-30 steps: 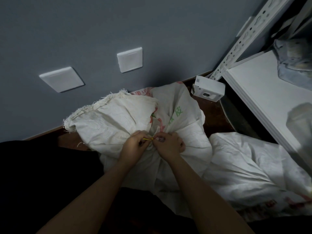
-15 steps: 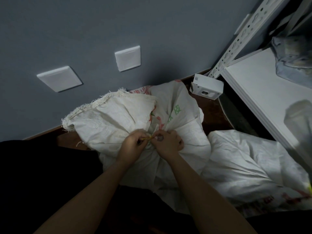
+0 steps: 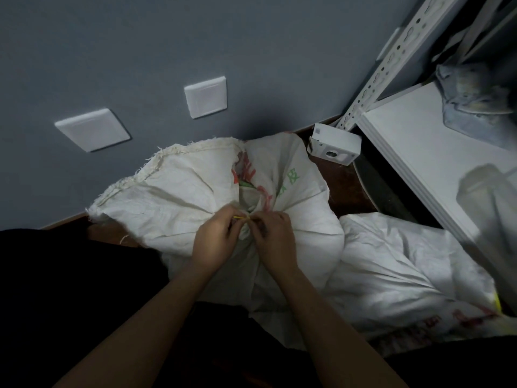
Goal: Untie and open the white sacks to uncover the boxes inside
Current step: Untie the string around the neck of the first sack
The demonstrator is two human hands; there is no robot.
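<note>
Both hands meet at the gathered neck of the white sack [image 3: 179, 203], the left hand [image 3: 215, 242] and right hand [image 3: 272, 242] each in a narrow grip, pinching the thin yellow tie [image 3: 241, 217] between fingertips. The untying looks barely begun, since the neck is bunched tight and no box shows; next the knot wants picking loose before the mouth is spread. To the right of the grip lies a second sack [image 3: 397, 264], beside the white shelf [image 3: 425, 152].
</note>
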